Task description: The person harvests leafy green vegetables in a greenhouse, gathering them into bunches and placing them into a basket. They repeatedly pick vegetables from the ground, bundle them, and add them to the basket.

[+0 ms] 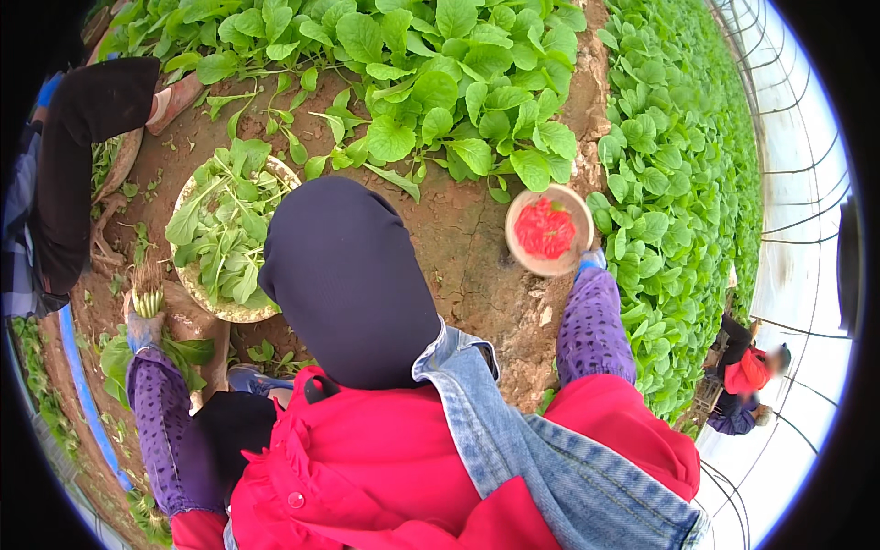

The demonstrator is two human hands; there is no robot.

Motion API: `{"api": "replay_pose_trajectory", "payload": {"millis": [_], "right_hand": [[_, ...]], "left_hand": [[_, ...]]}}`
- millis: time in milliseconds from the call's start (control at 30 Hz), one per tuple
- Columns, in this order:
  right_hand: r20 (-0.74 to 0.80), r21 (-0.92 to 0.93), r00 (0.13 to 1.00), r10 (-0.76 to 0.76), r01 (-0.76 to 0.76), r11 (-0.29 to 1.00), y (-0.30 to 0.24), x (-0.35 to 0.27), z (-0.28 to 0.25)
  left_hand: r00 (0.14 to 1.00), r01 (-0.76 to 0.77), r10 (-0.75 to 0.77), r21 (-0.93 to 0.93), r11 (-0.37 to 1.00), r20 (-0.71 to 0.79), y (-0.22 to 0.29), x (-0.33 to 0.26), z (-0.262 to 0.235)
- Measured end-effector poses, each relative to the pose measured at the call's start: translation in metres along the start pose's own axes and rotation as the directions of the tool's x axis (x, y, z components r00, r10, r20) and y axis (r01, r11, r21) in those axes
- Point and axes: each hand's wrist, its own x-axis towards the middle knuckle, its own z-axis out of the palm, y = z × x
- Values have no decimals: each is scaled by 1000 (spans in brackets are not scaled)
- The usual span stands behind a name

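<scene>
Bare soil carries one basket (203,291) of greens, one bowl (548,231), two hands.

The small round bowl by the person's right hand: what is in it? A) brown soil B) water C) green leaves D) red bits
D: the small round bowl, touched at its lower rim by the right hand, holds a heap of red bits; the green leaves lie in the big flat basket instead.

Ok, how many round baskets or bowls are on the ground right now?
2: a wide basket of cut greens by the left hand, and a small bowl of red pieces at the right hand. Others may be hidden.
</scene>
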Motion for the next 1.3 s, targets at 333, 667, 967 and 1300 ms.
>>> {"api": "replay_pose_trajectory", "payload": {"millis": [333,667,967,1300], "right_hand": [[-190,250,921,-341,381,890,-66,-8,36],[-56,61,998,25,-22,998,-90,15,71],[136,472,989,-61,-11,882,-78,-18,41],[302,622,943,-143,-81,778,-100,-41,29]], "left_hand": [[993,117,-120,173,978,10,21,-8,-9],[993,106,-113,208,972,22,30,-11,-6],[987,150,-158,278,949,7,24,-13,-13],[992,119,-103,253,960,-75,57,-28,-10]]}}
